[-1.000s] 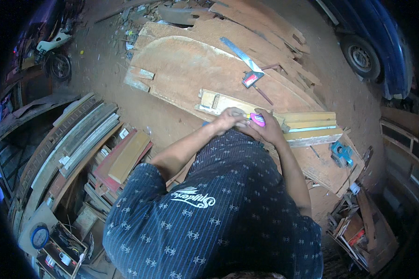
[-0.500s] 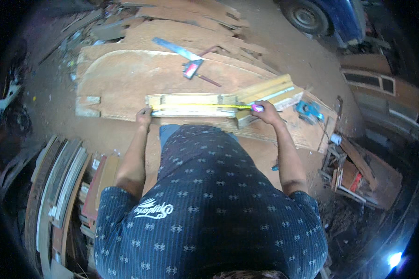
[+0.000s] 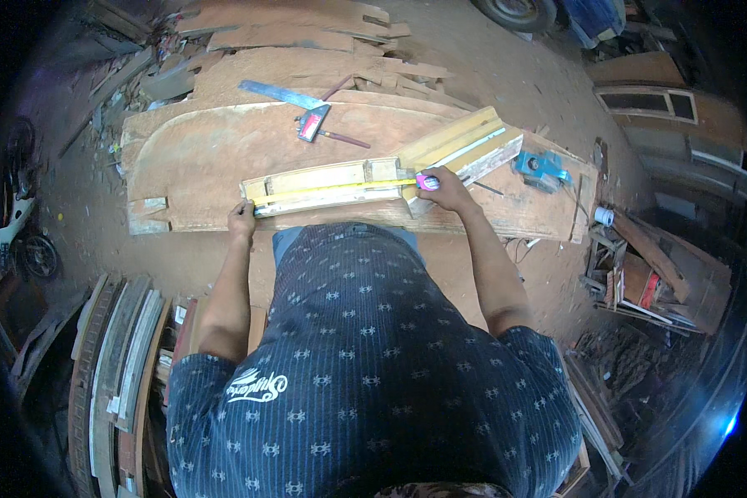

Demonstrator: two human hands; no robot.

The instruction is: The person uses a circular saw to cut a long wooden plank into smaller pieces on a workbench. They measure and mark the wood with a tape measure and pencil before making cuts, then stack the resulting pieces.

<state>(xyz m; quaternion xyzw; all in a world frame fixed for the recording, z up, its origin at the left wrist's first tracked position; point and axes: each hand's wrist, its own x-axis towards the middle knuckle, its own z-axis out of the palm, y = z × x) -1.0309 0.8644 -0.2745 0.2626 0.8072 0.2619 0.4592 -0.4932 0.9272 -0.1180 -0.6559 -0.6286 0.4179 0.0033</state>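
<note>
A short pale wooden piece (image 3: 324, 179) with notches lies at the near edge of a large wooden board, slightly tilted. Along its top runs the yellow blade (image 3: 332, 189) of a tape measure, pulled out straight. My right hand (image 3: 448, 190) is closed around the pink tape measure case (image 3: 427, 182) at the piece's right end. At the left end, the fingers of my left hand (image 3: 241, 221) are pinched on the blade's tip and the wood's corner. Light-coloured wooden beams (image 3: 456, 145) lie at an angle just beyond my right hand.
On the large board (image 3: 191, 158) lie a blue-bladed square (image 3: 282, 93), a dark stick-like tool (image 3: 344, 139) and a teal power tool (image 3: 543, 170). Stacked wooden strips (image 3: 112, 357) stand at lower left. Scrap wood (image 3: 647, 266) is piled at right, and a vehicle wheel (image 3: 519, 12) shows far off.
The notched piece and the tape have turned, the right end now farther from me than the left. Both hands still hold the tape. My whole view has shifted somewhat.
</note>
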